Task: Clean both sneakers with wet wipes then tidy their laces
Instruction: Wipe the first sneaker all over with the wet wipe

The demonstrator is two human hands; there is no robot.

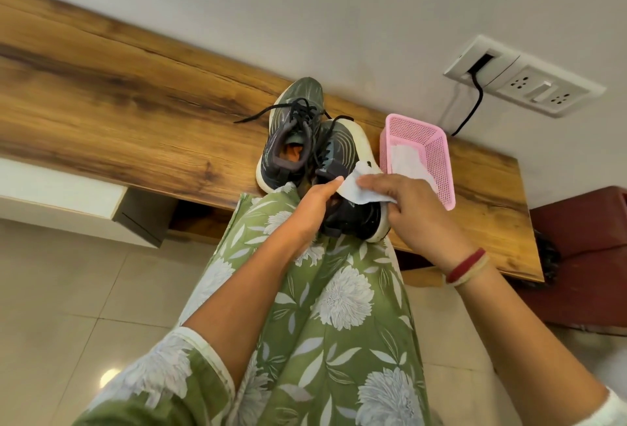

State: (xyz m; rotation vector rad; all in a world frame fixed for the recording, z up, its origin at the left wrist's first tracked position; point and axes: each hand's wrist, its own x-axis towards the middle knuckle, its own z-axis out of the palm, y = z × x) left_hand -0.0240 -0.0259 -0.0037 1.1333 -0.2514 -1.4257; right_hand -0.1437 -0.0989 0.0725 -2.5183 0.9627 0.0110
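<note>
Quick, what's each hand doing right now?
Left hand: grips the near sneaker.
Right hand: holds a wet wipe against that sneaker.

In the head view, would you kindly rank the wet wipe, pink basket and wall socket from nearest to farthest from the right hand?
1. wet wipe: held by the right hand, against the near sneaker.
2. pink basket: just beyond the hand, slightly right.
3. wall socket: on the wall, behind the basket, farther right.

A home room: a wooden shelf (135, 100) along a plain wall, a switch and socket plate (524, 84), tiled floor (68, 290).
</note>
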